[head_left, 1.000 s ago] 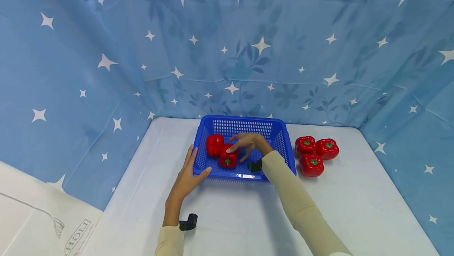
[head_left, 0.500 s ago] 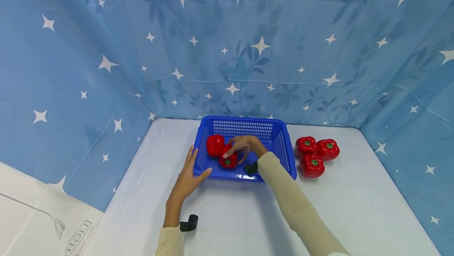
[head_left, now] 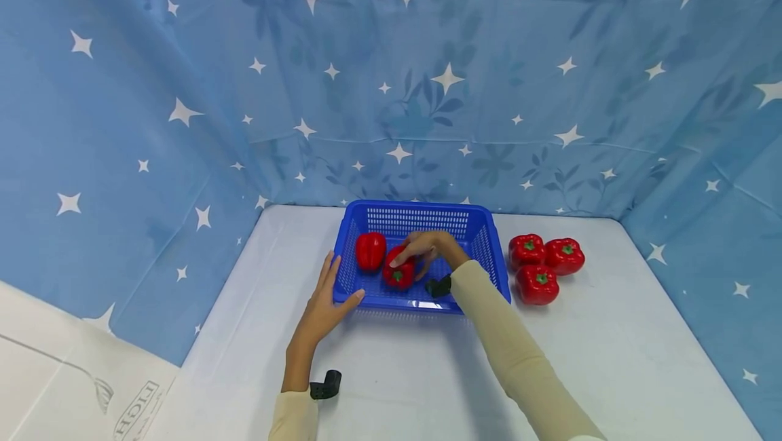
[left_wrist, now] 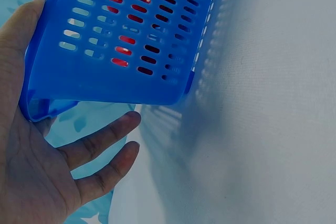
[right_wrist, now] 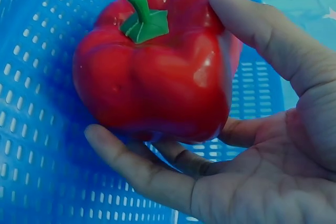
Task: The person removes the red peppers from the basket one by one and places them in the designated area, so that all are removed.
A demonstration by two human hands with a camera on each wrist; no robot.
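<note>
In the head view the right hand (head_left: 427, 247) reaches into the blue basket (head_left: 420, 303) and grips a red bell pepper (head_left: 398, 274). The right wrist view shows that pepper (right_wrist: 157, 77) between the thumb and the curled fingers of the hand (right_wrist: 252, 166), its green stem facing up. Another red pepper (head_left: 370, 251) lies in the basket, left of the held one. At the basket's front left corner, the left hand (head_left: 320, 305) rests with fingers spread. In the left wrist view the thumb of this hand (left_wrist: 47, 171) lies along the rim of the basket (left_wrist: 94, 85).
Three red peppers stand in a cluster right of the basket: one at the back left (head_left: 527, 250), one at the back right (head_left: 565, 256) and one in front (head_left: 537, 285). A white table (head_left: 391, 373) lies below, and a blue starry curtain (head_left: 415, 108) hangs behind it.
The held pepper has shifted slightly right, away from the other pepper in the basket. The right hand has closed round it, while the left hand stays at the basket's corner.
</note>
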